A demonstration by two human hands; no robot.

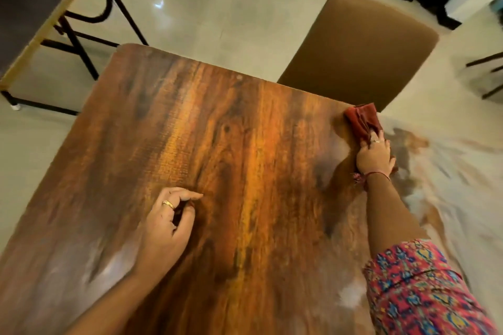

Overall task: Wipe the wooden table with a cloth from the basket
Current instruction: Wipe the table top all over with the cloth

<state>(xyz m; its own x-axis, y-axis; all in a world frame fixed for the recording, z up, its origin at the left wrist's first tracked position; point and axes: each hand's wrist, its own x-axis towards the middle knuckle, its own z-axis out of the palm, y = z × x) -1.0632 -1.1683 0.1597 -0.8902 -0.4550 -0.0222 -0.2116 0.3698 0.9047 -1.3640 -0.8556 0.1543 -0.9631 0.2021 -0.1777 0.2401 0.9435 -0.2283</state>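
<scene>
Your right hand (pixel 375 153) presses the red cloth (pixel 362 121) flat at the counter's (pixel 231 144) far right corner, fingers closed over it. Left hand (pixel 166 223) rests mid-counter, loosely curled, holding nothing. Wood-grain top, hazy pale patches near the edges. Glossy pale floor (pixel 206 13), brown chair (pixel 359 46) just beyond the corner.

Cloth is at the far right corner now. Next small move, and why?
Probably drag the red cloth back toward the near edge along the right side. The right hand presses it at the wooden table's far right corner, so there is little left to reach there. The left hand rests on the top, empty.
</scene>
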